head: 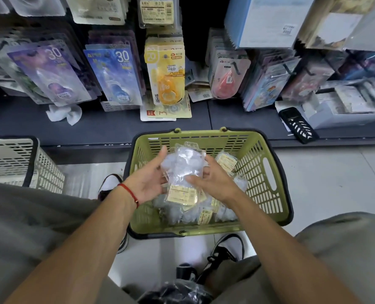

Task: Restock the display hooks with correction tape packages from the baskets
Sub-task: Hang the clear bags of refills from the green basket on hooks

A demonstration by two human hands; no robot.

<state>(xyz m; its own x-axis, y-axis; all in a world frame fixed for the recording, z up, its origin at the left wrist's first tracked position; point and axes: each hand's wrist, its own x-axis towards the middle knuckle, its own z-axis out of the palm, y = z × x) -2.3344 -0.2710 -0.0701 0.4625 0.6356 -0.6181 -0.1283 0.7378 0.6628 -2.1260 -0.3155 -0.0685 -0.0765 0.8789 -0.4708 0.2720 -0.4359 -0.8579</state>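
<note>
A green basket (pixel 267 172) stands on the floor in front of me with several clear correction tape packages in it. Above the basket I hold a small stack of these packages (pixel 183 166), clear blisters with a yellow label at the near end. My left hand (pixel 148 182) grips the stack's left side, its thumb up along the edge. My right hand (pixel 211 182) grips the right side, fingers curled round it. On the display hooks hang purple (pixel 48 73), blue (pixel 114 73), yellow (pixel 164 71) and pink (pixel 228 77) tape packages.
A white basket (pixel 18 159) stands at the left on the floor. A dark shelf ledge (pixel 116 128) holds a crumpled tissue (pixel 65 114) and a black device (pixel 298 125). A dark plastic bag (pixel 177 292) lies in my lap, between my knees.
</note>
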